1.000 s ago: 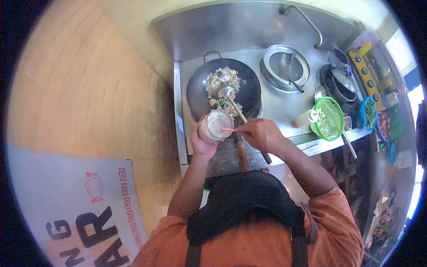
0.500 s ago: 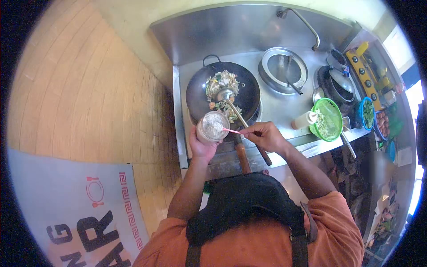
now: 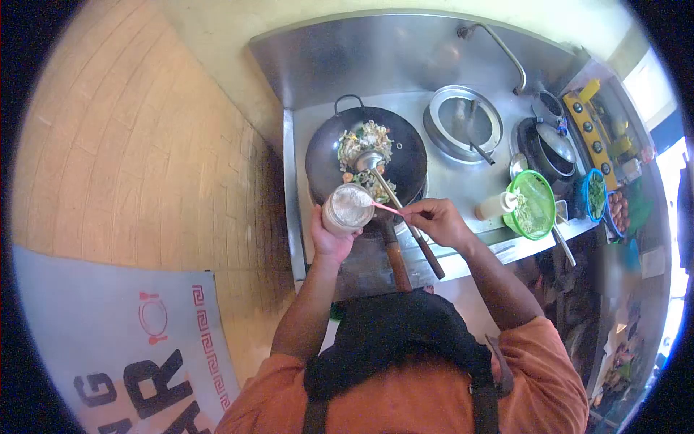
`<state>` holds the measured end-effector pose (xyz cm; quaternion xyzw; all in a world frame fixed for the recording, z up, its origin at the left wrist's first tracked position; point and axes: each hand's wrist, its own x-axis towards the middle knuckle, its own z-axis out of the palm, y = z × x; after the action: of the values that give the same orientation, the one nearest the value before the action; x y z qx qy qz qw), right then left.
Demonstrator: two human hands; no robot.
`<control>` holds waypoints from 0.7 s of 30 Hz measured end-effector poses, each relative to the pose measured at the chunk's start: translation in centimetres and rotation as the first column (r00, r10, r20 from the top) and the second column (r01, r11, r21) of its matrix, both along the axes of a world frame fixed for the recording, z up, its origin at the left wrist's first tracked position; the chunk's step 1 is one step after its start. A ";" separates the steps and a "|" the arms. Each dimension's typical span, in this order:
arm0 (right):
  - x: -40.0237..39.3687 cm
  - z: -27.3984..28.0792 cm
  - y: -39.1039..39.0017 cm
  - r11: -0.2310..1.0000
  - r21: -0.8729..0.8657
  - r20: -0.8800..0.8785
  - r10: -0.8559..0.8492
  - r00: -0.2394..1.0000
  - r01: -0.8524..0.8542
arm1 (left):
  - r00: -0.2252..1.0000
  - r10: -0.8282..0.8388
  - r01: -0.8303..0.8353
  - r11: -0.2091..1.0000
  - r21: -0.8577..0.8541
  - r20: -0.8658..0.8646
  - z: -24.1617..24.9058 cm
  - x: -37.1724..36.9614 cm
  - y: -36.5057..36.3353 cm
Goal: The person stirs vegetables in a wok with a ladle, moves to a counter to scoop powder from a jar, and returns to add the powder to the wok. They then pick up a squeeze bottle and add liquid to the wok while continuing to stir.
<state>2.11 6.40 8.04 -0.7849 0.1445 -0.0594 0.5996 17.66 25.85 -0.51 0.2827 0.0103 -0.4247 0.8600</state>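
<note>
My left hand [image 3: 332, 240] is wrapped round a clear jar [image 3: 341, 223] of white powder [image 3: 352, 205], held at the near edge of the wok. Pinched in my right hand [image 3: 439, 223] is a small pink spoon [image 3: 387, 208], its far end at the jar's mouth. Behind the jar sits a black wok [image 3: 316, 155] holding noodles with bits of vegetable [image 3: 372, 137]. A metal ladle [image 3: 370, 160] rests in the wok, bowl on the food, and its long handle slants toward me beneath my right hand. The wok's wooden handle [image 3: 397, 266] points at my apron.
Right of the wok is a round metal pot [image 3: 434, 130] with a utensil in it. Farther right are a squeeze bottle [image 3: 494, 208], a green basket [image 3: 535, 230] of pale shreds, a dark lidded pot [image 3: 553, 148] and a blue basket [image 3: 596, 195] of greens. A curved faucet [image 3: 502, 47] overhangs the back.
The spoon has moved slightly right, its tip now nearer the jar's right rim. Both hands keep their holds. The whole view has shifted a little downward.
</note>
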 end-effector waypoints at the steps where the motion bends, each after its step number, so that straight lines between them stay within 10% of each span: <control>1: 0.6 -0.5 -0.9 1.000 -0.012 -0.008 -0.024 1.000 0.024 | 1.000 0.020 -0.020 1.000 0.009 -0.014 -0.6 0.6 0.2; 9: 14.0 -4.7 -8.2 0.845 -0.532 -0.073 -0.121 0.990 0.064 | 0.984 0.158 -0.163 0.985 -0.056 -0.087 -3.2 3.0 5.4; 11: 17.1 -7.9 -9.0 0.523 -0.841 -0.167 -0.009 0.986 -0.138 | 0.944 0.279 -0.272 0.960 0.066 -0.177 -2.5 2.1 6.0; 14: 18.8 -11.5 -8.2 0.416 -0.908 -0.009 -0.144 0.990 0.052 | 0.960 0.261 -0.268 0.962 -0.061 -0.101 -4.5 1.1 8.4; 18: 16.6 -11.4 -6.0 0.576 -0.716 -0.494 -0.017 0.869 -0.395 | 0.947 0.318 -0.320 0.946 -0.045 -0.045 -4.7 -1.7 8.2; 19: 15.0 -10.1 -5.3 0.765 -0.623 -0.322 -0.060 0.945 -0.164 | 0.903 0.424 -0.422 0.906 0.039 -0.075 -4.3 -2.4 7.1; 21: 10.0 -8.7 -5.0 0.763 -0.641 -0.152 -0.021 0.988 -0.082 | 0.930 0.362 -0.362 0.932 0.009 -0.060 -5.1 -2.9 6.3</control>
<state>12.10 1.37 -0.70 -0.9475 0.1472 -0.0367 0.2815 14.74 32.10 -5.63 0.2618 0.0878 -0.2673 0.9232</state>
